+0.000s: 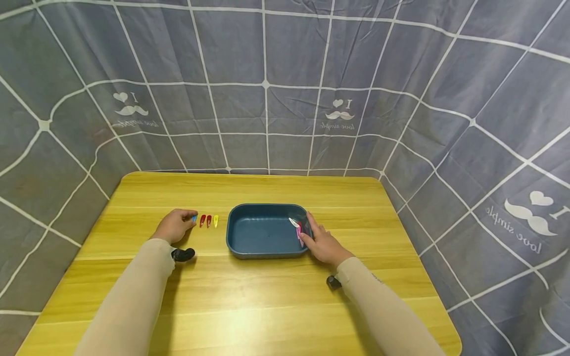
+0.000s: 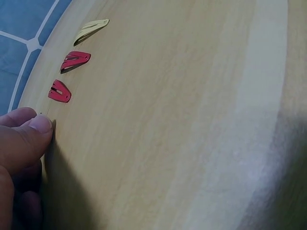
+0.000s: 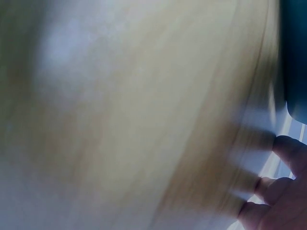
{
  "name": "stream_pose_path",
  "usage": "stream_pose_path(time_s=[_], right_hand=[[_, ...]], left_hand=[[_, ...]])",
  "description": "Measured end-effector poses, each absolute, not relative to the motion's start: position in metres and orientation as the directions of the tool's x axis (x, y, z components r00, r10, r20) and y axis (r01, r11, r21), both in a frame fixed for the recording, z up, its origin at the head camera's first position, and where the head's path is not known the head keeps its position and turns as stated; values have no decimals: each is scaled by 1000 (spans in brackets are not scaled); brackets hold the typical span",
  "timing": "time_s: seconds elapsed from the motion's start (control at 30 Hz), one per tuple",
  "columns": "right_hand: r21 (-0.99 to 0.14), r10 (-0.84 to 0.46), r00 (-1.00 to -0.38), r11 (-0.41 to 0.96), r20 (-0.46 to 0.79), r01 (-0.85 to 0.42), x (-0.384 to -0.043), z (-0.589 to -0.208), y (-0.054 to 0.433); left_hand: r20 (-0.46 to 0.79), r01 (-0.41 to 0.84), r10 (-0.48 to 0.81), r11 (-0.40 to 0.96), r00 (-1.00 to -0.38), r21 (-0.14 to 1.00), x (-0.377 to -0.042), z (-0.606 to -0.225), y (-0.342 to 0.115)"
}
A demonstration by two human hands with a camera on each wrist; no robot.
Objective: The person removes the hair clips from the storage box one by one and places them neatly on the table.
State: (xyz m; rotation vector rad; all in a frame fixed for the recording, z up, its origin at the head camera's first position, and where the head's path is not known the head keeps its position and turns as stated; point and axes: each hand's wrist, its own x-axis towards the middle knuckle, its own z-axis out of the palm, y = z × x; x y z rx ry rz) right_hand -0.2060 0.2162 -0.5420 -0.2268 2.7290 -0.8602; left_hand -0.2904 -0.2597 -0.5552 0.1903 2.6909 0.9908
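Note:
My left hand (image 1: 175, 225) pinches a blue hair clip (image 1: 194, 218) between thumb and fingertips, at the left end of a row of hair clips. Beside it lie two red hair clips (image 1: 202, 220) and a yellow hair clip (image 1: 215, 221). In the left wrist view the fingers hide the blue clip. My right hand (image 1: 327, 245) grips the right wall of a dark blue tray (image 1: 267, 255), thumb over the rim and fingers along the outside. Inside the tray, near that thumb, lie a white hair clip (image 1: 294, 223) and pink hair clips (image 1: 299, 232), partly overlapping.
Everything stands on a wooden table (image 1: 249, 306) with rounded corners. Grey checked cloth (image 1: 231, 54) hangs behind it and along both sides. A black strap piece (image 1: 183, 254) sticks out at the left wrist, another black piece (image 1: 333, 283) at the right wrist.

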Motion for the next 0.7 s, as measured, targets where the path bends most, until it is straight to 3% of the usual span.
stream_pose_path(time_s=[0.7], right_hand=[[-578, -219, -952, 814, -214, -57, -209, -545, 217]], left_hand=[[-186, 40, 207, 763, -961, 645, -289, -554, -258]])
